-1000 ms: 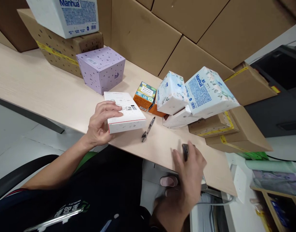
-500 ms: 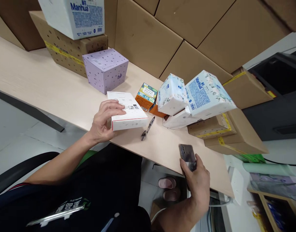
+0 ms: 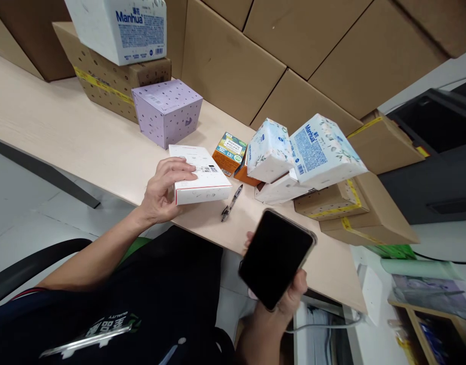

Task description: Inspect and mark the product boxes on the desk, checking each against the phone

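"Over the desk's (image 3: 115, 157) front edge, right hand (image 3: 290, 303) is curled round a dark-screened phone (image 3: 276, 258). Tips?"

"Grip it firmly by the edges imo. Left hand (image 3: 162, 187) is pinching the white box (image 3: 208, 176), fingers on top, near that edge; keep it steady."

"What's inside?"

"Looks shut, can't tell. Purple box (image 3: 166, 114) just behind looks shut too, contents hidden."

The phone (image 3: 277, 259) is covering much of the right hand (image 3: 293, 295), while its own back is facing out of sight. The left hand (image 3: 162, 186) is hiding part of the top of the white box (image 3: 208, 177). The view's top edge is cutting off the upper-left Manhua pack (image 3: 142, 38), whose fine print is looking too small to read, and the smaller flowered pack (image 3: 271, 152) is blocking much of the second orange box (image 3: 247, 175)
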The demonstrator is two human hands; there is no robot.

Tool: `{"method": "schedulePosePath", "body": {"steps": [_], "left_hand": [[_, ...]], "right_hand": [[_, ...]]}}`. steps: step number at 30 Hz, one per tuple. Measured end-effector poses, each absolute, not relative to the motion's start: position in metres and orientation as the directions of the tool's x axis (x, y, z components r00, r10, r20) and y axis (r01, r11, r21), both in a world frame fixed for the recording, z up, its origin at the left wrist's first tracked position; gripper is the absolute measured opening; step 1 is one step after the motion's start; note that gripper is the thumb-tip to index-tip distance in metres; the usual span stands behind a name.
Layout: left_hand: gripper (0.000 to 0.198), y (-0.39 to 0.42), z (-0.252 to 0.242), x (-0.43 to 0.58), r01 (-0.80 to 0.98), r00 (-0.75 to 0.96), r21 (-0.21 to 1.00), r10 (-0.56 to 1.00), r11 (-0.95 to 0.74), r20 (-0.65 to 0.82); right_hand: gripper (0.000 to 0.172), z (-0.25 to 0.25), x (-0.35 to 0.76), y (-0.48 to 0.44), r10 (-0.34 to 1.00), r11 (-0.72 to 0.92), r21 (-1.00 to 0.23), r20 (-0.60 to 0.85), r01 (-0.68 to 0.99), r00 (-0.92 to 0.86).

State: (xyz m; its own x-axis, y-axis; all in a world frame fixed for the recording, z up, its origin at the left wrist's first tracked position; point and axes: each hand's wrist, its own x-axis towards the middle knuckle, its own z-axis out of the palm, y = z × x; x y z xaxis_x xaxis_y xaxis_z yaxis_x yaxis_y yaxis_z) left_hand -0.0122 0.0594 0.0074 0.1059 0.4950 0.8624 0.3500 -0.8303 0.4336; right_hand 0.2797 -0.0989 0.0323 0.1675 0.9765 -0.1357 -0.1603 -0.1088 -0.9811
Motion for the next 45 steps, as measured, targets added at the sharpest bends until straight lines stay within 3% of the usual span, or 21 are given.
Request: {"method": "schedulePosePath", "body": {"steps": [2,4,9,12,18,45], "left_hand": [[0.048,0.059,0.008,-0.012,0.361,0.101,0.45,0.515,-0.816,0.852],[0.049,0.059,0.008,-0.012,0.375,0.092,0.475,0.541,-0.796,0.836],[0.042,0.059,0.005,-0.011,0.388,0.09,0.45,0.519,-0.805,0.85],[0.035,0.06,0.004,-0.011,0.374,0.099,0.41,0.475,-0.832,0.874],[0.033,0.059,0.006,-0.01,0.374,0.1,0.405,0.47,-0.835,0.877],[0.033,0.058,0.005,-0.012,0.381,0.089,0.462,0.529,-0.801,0.844]], "right_hand": [[0.087,0.033,0.255,-0.09,0.96,-0.266,-0.831,-0.276,-0.488,-0.054],[0.082,0.034,0.233,-0.084,0.909,-0.413,-0.663,-0.337,-0.625,-0.244],[0.095,0.028,0.202,-0.079,0.7,-0.71,-0.437,-0.36,-0.551,-0.617],[0.099,0.019,0.192,-0.077,0.691,-0.711,-0.445,-0.293,-0.545,-0.661],[0.091,0.021,0.179,-0.063,0.772,-0.619,-0.455,-0.206,-0.64,-0.601],[0.093,0.035,0.171,-0.047,0.78,-0.599,-0.556,-0.242,-0.577,-0.577]]}}
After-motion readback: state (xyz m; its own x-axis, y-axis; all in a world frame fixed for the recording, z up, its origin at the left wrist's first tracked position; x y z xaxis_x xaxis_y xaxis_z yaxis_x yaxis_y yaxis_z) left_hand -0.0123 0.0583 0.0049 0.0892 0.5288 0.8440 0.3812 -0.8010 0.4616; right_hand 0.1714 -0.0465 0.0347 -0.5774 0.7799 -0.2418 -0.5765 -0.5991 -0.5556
